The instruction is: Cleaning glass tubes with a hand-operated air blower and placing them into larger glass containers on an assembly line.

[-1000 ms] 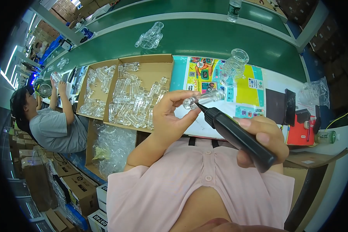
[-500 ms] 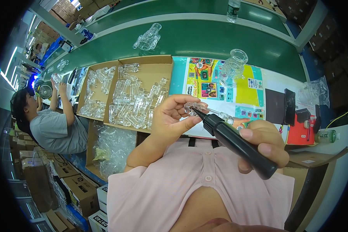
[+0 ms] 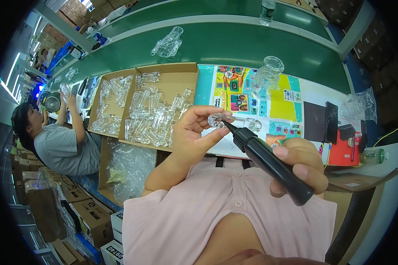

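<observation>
Between the thumb and fingers of my left hand (image 3: 193, 131) is a clear plastic part (image 3: 245, 123), with a wide round end in the grip and a thin stem pointing right to a smaller knob. My right hand (image 3: 303, 165) is wrapped round a black squeeze bottle (image 3: 269, 161) with a tapered nozzle. The bottle tilts up to the left, and its nozzle tip meets the wide end of the part, or lies just in front of it. Whether anything comes out of the tip is too small to tell.
Left of my hands, a cardboard tray (image 3: 163, 69) holds several similar clear parts. A box of plastic bags (image 3: 132, 170) sits below it. Clear assembled pieces (image 3: 167, 44) stand on the green table (image 3: 221, 48). A red box (image 3: 346, 150) lies at right. A co-worker (image 3: 64, 145) works at far left.
The clear part has turned a little in my left hand, so its stem now points more level to the right. My right hand and the bottle have shifted very slightly left.
</observation>
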`<state>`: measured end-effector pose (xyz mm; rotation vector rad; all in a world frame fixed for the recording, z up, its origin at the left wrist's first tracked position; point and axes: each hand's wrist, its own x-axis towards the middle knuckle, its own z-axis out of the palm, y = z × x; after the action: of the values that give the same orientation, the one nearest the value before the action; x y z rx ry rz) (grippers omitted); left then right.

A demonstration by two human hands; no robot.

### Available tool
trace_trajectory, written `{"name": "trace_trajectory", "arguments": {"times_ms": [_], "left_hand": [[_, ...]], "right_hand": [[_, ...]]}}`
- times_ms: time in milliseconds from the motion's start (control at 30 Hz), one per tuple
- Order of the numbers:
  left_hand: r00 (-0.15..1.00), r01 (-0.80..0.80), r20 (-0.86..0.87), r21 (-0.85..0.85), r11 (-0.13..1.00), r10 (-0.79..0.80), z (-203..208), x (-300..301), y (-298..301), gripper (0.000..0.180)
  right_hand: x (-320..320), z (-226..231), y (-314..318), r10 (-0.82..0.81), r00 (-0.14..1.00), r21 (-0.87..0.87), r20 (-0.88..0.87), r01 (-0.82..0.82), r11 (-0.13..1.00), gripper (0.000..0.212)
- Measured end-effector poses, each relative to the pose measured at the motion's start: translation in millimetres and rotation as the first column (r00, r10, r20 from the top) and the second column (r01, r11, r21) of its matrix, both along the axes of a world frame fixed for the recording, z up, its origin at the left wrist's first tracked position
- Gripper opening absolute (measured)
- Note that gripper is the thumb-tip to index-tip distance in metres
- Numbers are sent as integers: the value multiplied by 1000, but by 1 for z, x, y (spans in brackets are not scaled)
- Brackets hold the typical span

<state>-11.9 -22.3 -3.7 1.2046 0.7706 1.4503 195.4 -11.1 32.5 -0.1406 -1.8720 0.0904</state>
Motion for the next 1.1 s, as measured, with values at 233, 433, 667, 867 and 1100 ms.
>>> {"name": "trace_trajectory", "arguments": {"times_ms": [233,433,667,867,1100], "left_hand": [[971,-135,-172,173,976,165,-4,1,1,36],[935,-191,-254,227,955,248,-10,-2,1,35],[970,-180,-135,156,971,201,-5,7,4,38],[902,-211,-370,74,975,224,-27,6,34,36],[489,-89,-865,76,993,110,-77,-14,123,35]], "right_hand": [[1,1,0,47,998,-96,-37,-51,994,48],[5,4,-2,22,1000,-161,22,-18,987,52],[-2,-9,1,-87,932,-594,-352,-150,791,47],[-7,-30,45,-315,405,-513,-858,-647,564,29],[21,-43,64,-221,275,-342,-936,-857,386,18]]}}
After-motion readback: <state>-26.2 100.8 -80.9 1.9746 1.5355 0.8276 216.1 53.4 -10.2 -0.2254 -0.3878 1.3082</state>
